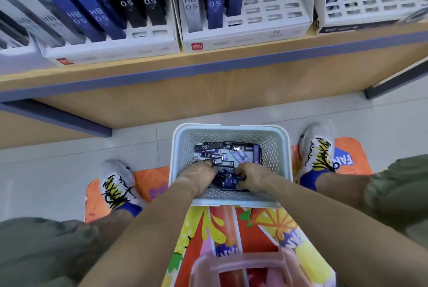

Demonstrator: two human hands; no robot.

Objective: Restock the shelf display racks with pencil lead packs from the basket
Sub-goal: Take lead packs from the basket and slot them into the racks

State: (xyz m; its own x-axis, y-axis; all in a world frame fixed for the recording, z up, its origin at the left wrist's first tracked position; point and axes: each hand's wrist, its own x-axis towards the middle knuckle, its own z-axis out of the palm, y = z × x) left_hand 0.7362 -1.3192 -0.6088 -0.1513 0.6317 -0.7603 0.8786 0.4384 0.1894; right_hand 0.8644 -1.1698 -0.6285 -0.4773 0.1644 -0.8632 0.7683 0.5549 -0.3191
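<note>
A pale blue perforated basket (183,147) stands on the floor between my feet, with several dark and purple pencil lead packs (231,151) loose in its bottom. Both hands are down inside it. My left hand (199,176) has its fingers curled over packs at the left. My right hand (252,177) grips a small bunch of dark blue packs (230,181) near the front wall. Above, white display racks (266,31) on the wooden shelf hold upright HB 0.5 packs (214,1) in black, blue and white.
The middle rack has free slots at its right side (273,1); another rack (370,8) at the far right is partly filled. A pink stool (243,266) sits under me on a colourful mat (266,224). My shoes (118,182) flank the basket. The shelf edge (208,66) overhangs.
</note>
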